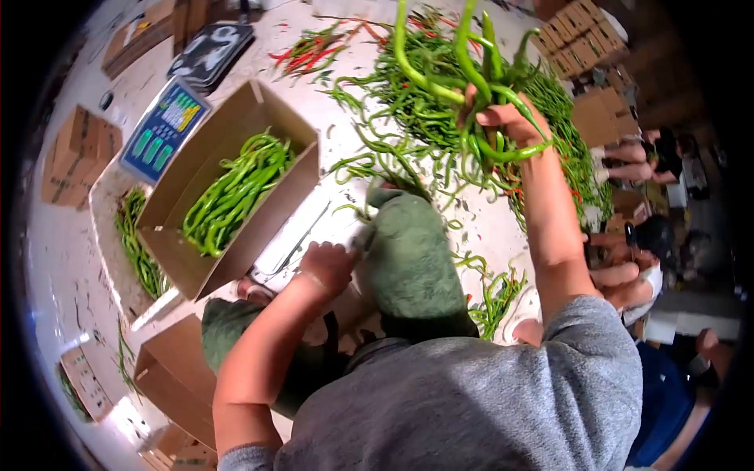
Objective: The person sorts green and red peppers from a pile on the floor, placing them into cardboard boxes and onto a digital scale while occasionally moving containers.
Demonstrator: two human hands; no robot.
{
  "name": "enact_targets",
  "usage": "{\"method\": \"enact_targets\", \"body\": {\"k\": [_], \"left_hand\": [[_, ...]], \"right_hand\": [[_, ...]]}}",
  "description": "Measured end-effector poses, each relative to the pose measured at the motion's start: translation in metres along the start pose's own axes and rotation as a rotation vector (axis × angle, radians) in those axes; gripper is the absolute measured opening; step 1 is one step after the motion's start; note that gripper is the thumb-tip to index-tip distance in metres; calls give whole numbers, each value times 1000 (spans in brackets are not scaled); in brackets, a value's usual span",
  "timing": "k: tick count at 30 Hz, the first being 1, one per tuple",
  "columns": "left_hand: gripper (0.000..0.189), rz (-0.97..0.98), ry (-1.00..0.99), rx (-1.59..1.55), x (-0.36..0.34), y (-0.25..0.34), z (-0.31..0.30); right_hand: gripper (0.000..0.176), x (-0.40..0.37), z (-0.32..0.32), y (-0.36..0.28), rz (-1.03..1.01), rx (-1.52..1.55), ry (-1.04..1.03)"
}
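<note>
Open cardboard box (pixel 208 145) (partly filled), weighing scale (pixel 165 129) just beside it, red chillies (pixel 306 55) beyond, flat cartons (pixel 78 153)

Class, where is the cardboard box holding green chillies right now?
In the head view, the cardboard box sits on the left, between the scale and the left hand.

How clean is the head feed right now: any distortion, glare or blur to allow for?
Head view: heavy fisheye bend, black corners all round. Same view: the floor glares white at lower left; the bunch of peppers in the raised right hand looks slightly soft; the box reads clearly; the far right is dim.
</note>
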State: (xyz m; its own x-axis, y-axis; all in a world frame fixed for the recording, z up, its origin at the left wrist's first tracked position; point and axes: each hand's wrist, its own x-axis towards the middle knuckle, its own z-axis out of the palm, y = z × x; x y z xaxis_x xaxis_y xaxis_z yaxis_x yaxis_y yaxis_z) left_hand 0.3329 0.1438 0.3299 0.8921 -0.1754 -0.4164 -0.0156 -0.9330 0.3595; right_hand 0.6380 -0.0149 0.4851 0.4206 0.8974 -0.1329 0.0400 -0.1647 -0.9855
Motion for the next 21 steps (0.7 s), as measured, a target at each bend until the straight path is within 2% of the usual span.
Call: {"method": "enact_targets", "body": {"k": [2,3,4,6,7,8,10,11,12,14,15,16,18,20,21], "left_hand": [[30,-26,-70,-25,-4,4,-19],[29,-1,15,-41,-5,0,-10],[27,25,103,-51,-4,-5,0],[20,-38,40,49,-2,0,-5],[18,-50,10,52,-5,2,-10],[17,-56,-13,61,-7,2,-15],[21,-65,-21,65,-9,5,-16],[22,-67,-32,71,-10,5,-17],[23,-67,-44,77,-11,5,-17],[25,-73,-25,71,-15,5,-19],[25,-77,-44,67,-16,6,-22],[26,-80,-64,65,-18,7,-26],[31,-68,-79,84,-16,7,-25],[34,-59,-80,89,-15,8,-22],[36,-59,-93,75,-15,9,-22]], "right_hand": [[38,38,27,-32,-77,-289,-53],[36,60,41,-45,-148,-439,-108],[38,80,57,-56,-166,-462,-180],[41,112,104,-86,-356,-780,-346],[38,125,125,-91,-526,-1052,-290],[40,142,143,-90,-737,-1102,-328],[44,154,182,-93,-670,-1138,-426],[46,169,194,-79,-705,-1133,-500],[48,177,207,-65,-633,-1142,-573],[49,178,230,-44,-705,-1199,-586],[50,179,236,-42,-674,-1176,-587],[47,182,240,-36,-767,-1187,-493],[39,181,237,-39,-742,-1165,-462],[30,185,229,-37,-611,-1083,-416],[26,185,227,-35,-628,-1020,-380]]}}
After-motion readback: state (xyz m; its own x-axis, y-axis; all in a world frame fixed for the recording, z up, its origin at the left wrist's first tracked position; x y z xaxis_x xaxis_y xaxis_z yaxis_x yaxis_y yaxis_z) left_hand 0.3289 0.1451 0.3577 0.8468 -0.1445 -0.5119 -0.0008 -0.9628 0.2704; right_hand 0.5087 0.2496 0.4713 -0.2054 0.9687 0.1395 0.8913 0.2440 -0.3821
